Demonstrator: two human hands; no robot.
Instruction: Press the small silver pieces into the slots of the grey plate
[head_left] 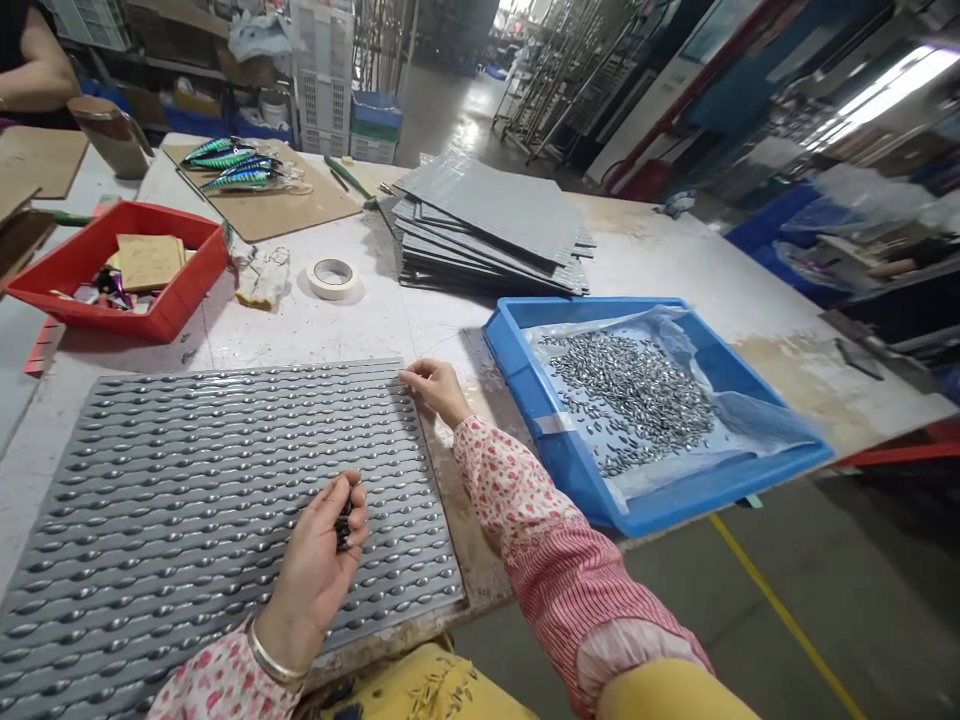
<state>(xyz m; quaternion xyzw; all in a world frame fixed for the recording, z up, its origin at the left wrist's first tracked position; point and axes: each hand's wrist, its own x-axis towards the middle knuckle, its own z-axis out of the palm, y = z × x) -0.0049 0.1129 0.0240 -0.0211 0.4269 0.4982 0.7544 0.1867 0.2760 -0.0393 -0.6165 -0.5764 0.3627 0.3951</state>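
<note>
A grey grooved board lies on the table in front of me, with rows of small spindle-shaped metal pieces sitting along its grooves. Above its right half, my left hand is curled, palm up, around several dark metal pieces. At the board's far right corner, my right hand has its thumb and forefinger pinched together; whatever is between the fingertips is too small to make out. To the right of that arm stands a blue tray holding a heap of loose metal pieces on clear plastic sheeting.
Behind the blue tray is a stack of grey boards. A roll of tape and a red bin with paper stand beyond my board. Green-blue fishing lures rest on brown board. Another person's arm shows far left.
</note>
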